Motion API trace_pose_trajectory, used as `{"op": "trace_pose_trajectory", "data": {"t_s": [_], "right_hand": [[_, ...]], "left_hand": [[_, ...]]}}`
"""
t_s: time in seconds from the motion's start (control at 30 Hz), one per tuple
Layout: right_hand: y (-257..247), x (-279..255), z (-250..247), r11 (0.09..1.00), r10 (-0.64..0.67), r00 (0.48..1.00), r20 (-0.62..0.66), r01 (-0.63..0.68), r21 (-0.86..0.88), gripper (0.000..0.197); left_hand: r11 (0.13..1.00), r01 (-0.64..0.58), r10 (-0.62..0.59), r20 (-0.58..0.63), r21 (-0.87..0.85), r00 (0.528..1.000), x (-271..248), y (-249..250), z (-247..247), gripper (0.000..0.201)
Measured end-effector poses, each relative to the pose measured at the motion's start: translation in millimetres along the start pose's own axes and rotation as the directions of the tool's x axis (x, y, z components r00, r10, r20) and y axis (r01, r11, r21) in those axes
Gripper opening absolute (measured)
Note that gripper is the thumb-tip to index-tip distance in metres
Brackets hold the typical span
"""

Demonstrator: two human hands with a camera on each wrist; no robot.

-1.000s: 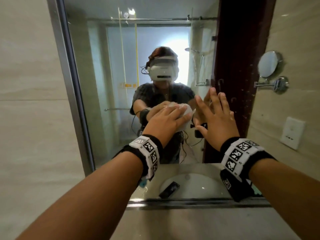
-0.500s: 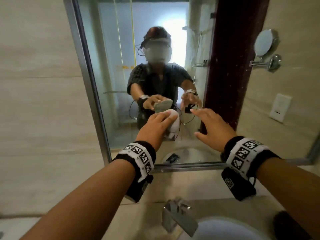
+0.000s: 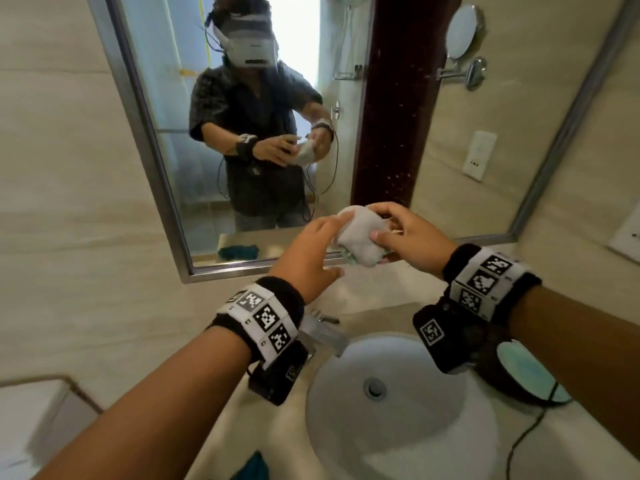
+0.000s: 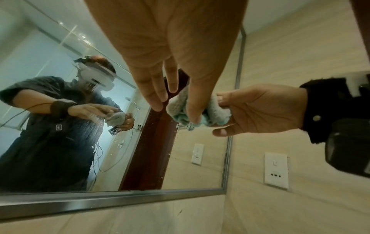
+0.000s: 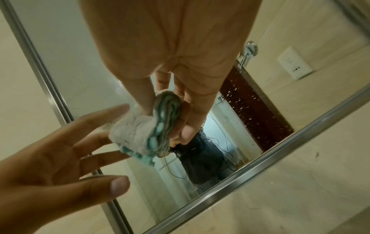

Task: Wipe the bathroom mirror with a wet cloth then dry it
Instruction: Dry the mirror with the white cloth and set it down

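Observation:
A folded grey cloth [image 3: 360, 237] with teal edging [image 5: 158, 126] is off the glass, in front of the lower edge of the steel-framed wall mirror [image 3: 398, 98]. My right hand [image 3: 405, 233] grips the cloth, thumb on one side and fingers curled round the other [image 5: 180, 110]. To its left, my left hand [image 3: 322, 244] has its fingers straight and spread [image 5: 66, 150], their tips touching the cloth. Water droplets speckle the mirror [image 4: 180, 158] on the dark door reflection. Both hands hover above the basin.
Below the hands are a white round basin [image 3: 398, 427] and a chrome tap [image 3: 322, 334]. A teal cloth [image 3: 254, 467] lies on the counter's near edge and a round dish [image 3: 526, 368] sits at the right. A wall socket [image 3: 479, 155] and round swivel mirror [image 3: 462, 31] are reflected.
Both hands came down off the glass to the mirror's lower edge. The cloth went from my left hand to my right. The view tilted down onto the basin.

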State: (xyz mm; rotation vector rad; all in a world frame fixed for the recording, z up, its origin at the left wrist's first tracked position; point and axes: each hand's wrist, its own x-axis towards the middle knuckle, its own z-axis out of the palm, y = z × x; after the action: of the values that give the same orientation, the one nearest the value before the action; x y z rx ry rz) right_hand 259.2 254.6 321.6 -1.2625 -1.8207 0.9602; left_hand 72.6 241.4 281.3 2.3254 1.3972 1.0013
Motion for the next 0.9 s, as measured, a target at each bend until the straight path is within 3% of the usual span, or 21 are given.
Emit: {"op": "trace_pose_trajectory", "data": {"t_s": [0.13,0.23,0.37,0.47,0.7,0.8,0.9], "right_hand": [[13,-23,-29,0.999,-0.042,0.999,0.007,0.042,0.007,0.03],[29,-38,-59,0.998,-0.062,0.995,0.074,0.062,0.005,0.022],[61,-56,-107,0.998,-0.035,0.995,0.097,0.03,0.055,0.019],[91,-73,-136,0.995,-0.015,0.992,0.129,0.028,-0.099,0.043],[142,-64,-192,0.894,-0.118,0.983,0.141,0.167,-0.417,0.025],[156,-56,-195,0.907,-0.105,0.977,0.186,0.171,-0.386,0.019],[156,-53,-193,0.941,-0.106,0.978,0.182,0.158,-0.3,0.027]], "left_hand": [[0.998,0.062,-0.061,-0.036,0.018,0.997,-3,22,16,0.068],[0.988,0.117,-0.119,-0.021,-0.104,0.993,4,47,37,0.059],[0.951,0.182,-0.182,0.024,-0.25,0.983,19,90,90,0.031],[0.953,0.22,-0.232,-0.035,-0.208,0.972,35,126,131,0.014],[0.982,0.187,-0.187,-0.025,-0.013,0.982,51,163,162,0.009],[0.96,0.242,-0.239,0.037,-0.141,0.97,53,165,160,0.009],[0.922,0.285,-0.278,0.066,-0.263,0.958,55,165,157,0.018]]}}
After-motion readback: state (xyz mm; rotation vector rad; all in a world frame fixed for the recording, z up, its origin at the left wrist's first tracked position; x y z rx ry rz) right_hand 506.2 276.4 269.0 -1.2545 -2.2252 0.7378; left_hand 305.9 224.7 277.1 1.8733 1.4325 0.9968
